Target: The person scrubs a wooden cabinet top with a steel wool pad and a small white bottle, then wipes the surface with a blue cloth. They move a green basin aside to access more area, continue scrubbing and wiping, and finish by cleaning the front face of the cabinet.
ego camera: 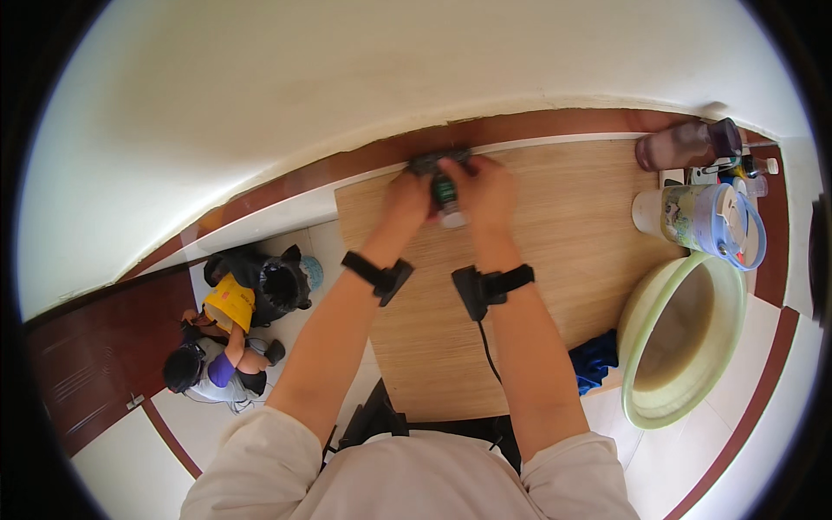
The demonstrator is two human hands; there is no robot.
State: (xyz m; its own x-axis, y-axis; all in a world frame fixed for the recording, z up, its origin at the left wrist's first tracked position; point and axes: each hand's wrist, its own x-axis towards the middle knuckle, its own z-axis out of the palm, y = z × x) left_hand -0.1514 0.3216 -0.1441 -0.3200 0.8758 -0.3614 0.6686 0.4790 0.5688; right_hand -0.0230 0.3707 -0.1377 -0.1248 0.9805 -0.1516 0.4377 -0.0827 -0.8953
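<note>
My left hand [408,196] is closed around a small dark bottle [445,190] with a green label and a pale end that points toward me. A dark grey cloth [422,161] is bunched over the bottle's far end. On the other side, my right hand [491,188] pinches the cloth against the bottle with thumb and fingers. Both hands are above the far part of a wood-grain table [442,338], near the wall. Some blur and the fingers hide part of the bottle. Each wrist wears a black strap with a small device.
On the right stand a purple-tinted bottle [679,146], a patterned bucket cup [689,218] with a blue handle, and smaller bottles. A green basin [689,344] holds cloudy water beside a blue cloth [595,363]. At left, a person [221,370] handles a yellow bag [229,304] near a black bag [279,283].
</note>
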